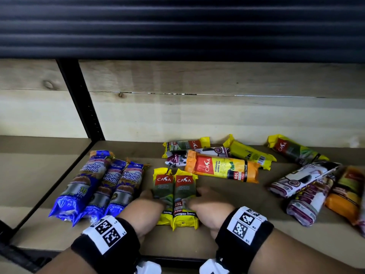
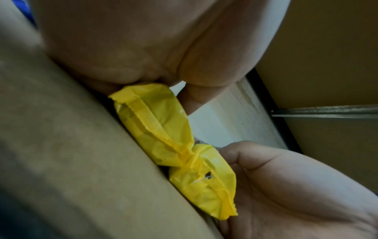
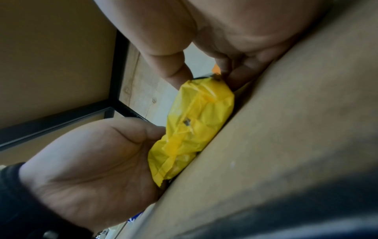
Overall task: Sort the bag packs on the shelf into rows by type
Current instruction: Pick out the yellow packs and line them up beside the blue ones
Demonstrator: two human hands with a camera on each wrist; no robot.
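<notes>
Two yellow CASA 25L packs lie side by side, upright to me, near the front of the shelf (image 1: pixel 233 196): the left pack (image 1: pixel 163 186) and the right pack (image 1: pixel 184 189). My left hand (image 1: pixel 153 198) holds the left pack from its outer side, thumb on top. My right hand (image 1: pixel 197 198) holds the right pack the same way from the right. In the left wrist view the two yellow pack ends (image 2: pixel 155 126) (image 2: pixel 204 181) touch on the board. The right wrist view shows the right pack (image 3: pixel 196 122) between thumb and fingers.
Three blue Singlet Handle packs (image 1: pixel 102 186) lie in a row at the left. An orange 60L pack (image 1: pixel 221 167), more yellow packs (image 1: pixel 248 153) and white-purple packs (image 1: pixel 304 178) lie scattered behind and to the right. A black post (image 1: pixel 83 103) stands back left.
</notes>
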